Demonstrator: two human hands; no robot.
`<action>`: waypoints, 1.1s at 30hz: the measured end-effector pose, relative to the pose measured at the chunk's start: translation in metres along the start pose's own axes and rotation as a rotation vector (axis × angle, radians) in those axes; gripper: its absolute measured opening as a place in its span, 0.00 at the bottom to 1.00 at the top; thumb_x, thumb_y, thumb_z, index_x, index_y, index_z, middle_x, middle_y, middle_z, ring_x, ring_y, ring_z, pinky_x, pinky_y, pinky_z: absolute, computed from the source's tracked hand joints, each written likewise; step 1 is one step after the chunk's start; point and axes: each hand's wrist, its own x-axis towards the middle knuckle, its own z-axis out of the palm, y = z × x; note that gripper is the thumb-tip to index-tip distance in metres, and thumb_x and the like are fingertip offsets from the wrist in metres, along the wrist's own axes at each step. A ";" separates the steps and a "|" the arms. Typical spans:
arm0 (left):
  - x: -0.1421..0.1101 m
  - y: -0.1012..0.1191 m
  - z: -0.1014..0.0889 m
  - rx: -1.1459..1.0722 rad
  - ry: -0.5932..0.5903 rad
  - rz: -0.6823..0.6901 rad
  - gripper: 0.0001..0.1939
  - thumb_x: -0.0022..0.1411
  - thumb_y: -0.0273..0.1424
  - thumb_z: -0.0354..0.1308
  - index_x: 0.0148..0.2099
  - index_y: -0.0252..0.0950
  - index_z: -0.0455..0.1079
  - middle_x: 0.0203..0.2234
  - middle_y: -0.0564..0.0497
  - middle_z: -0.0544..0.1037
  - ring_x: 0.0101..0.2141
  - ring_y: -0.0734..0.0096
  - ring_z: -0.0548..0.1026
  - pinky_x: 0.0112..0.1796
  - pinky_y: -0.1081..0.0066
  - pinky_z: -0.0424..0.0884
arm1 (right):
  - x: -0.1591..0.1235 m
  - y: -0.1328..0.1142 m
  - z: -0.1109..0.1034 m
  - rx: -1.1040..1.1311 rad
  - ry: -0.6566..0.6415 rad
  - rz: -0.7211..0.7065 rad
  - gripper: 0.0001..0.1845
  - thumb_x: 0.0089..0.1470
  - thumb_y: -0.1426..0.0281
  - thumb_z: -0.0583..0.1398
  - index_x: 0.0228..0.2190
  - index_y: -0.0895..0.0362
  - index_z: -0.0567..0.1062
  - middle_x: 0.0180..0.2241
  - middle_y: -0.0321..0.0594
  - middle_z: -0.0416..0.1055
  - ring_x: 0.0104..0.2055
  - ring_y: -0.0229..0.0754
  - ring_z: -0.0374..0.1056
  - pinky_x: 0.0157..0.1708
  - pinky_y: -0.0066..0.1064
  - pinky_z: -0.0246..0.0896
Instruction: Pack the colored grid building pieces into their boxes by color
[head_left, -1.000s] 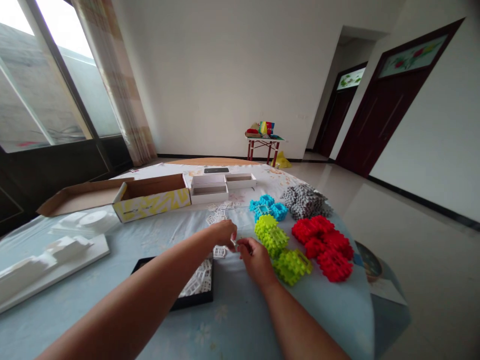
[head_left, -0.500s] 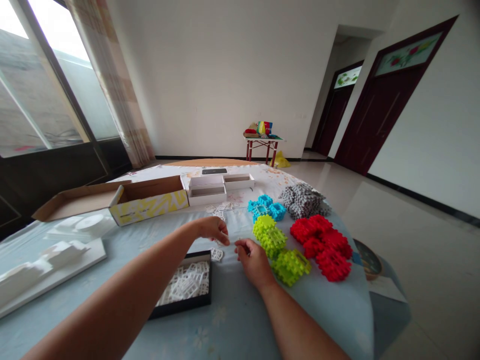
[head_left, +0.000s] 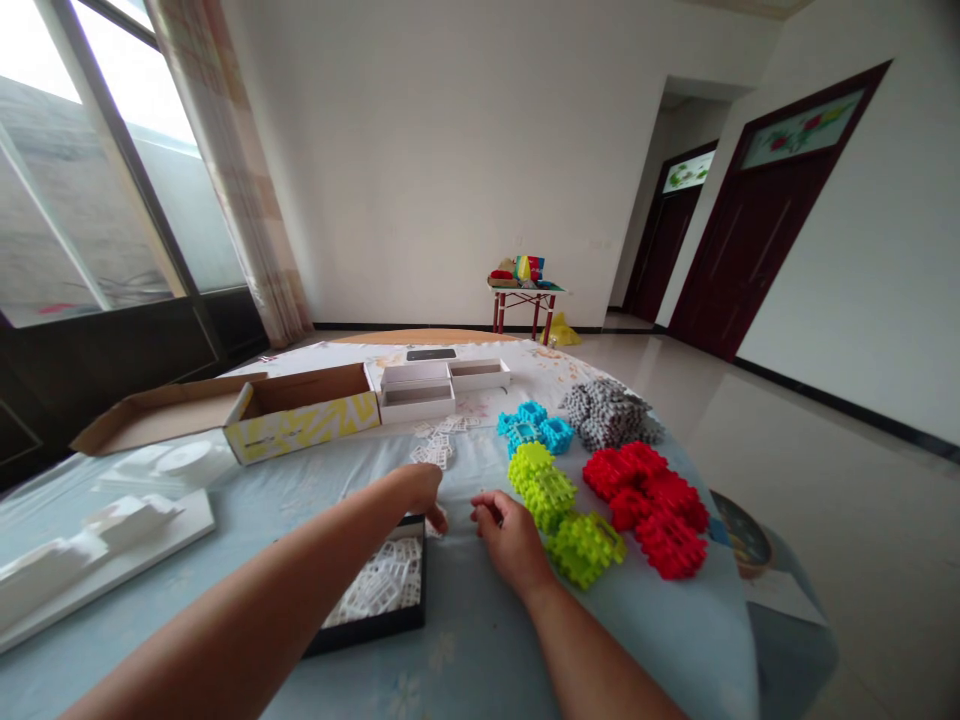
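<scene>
My left hand (head_left: 426, 490) reaches down at the far right corner of a shallow black tray (head_left: 375, 637). Its fingers are closed on a flat white plastic piece (head_left: 437, 513), which they mostly cover. White lattice-like pieces (head_left: 382, 580) fill the tray, partly hidden under my left forearm. To the right, my right hand (head_left: 510, 535) hovers low over the cloth with curled, pinched fingers; what they hold, if anything, is too small to make out. Beside it stand lime-green blocks (head_left: 585, 550) with knobbly edges. More loose white pieces (head_left: 435, 450) lie beyond my left hand.
Blue (head_left: 532, 428), grey (head_left: 607, 412) and red knobbly blocks (head_left: 649, 505) sit on the right of the round table. A cardboard box (head_left: 300, 425), white boxes (head_left: 416, 400) and a phone-like dark object (head_left: 431, 355) stand farther back. White foam packaging (head_left: 112, 550) lies left.
My left hand has moved down and slightly left, away from my right hand, onto the white piece by the tray. My right hand stays nearly in place. The view has tilted up slightly.
</scene>
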 end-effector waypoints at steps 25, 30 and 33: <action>-0.102 -0.076 -0.003 -0.599 0.154 0.193 0.21 0.40 0.47 0.63 0.30 0.36 0.71 0.23 0.55 0.77 0.26 0.71 0.72 0.26 0.76 0.63 | 0.000 0.011 0.003 -0.026 -0.046 0.013 0.14 0.50 0.64 0.52 0.33 0.58 0.73 0.27 0.40 0.74 0.25 0.38 0.69 0.28 0.28 0.63; -0.101 -0.082 0.004 -0.525 0.240 0.171 0.24 0.37 0.48 0.64 0.34 0.37 0.73 0.26 0.54 0.76 0.28 0.69 0.72 0.28 0.75 0.64 | 0.000 0.009 0.002 -0.031 -0.058 0.022 0.14 0.50 0.64 0.52 0.34 0.59 0.73 0.28 0.40 0.74 0.26 0.39 0.69 0.28 0.28 0.63; -0.080 -0.087 -0.003 -0.489 0.385 0.128 0.24 0.45 0.52 0.56 0.34 0.36 0.72 0.25 0.54 0.75 0.28 0.70 0.71 0.27 0.75 0.63 | -0.001 0.008 0.002 -0.031 -0.055 0.026 0.14 0.50 0.64 0.52 0.34 0.59 0.73 0.28 0.41 0.74 0.26 0.39 0.69 0.28 0.28 0.63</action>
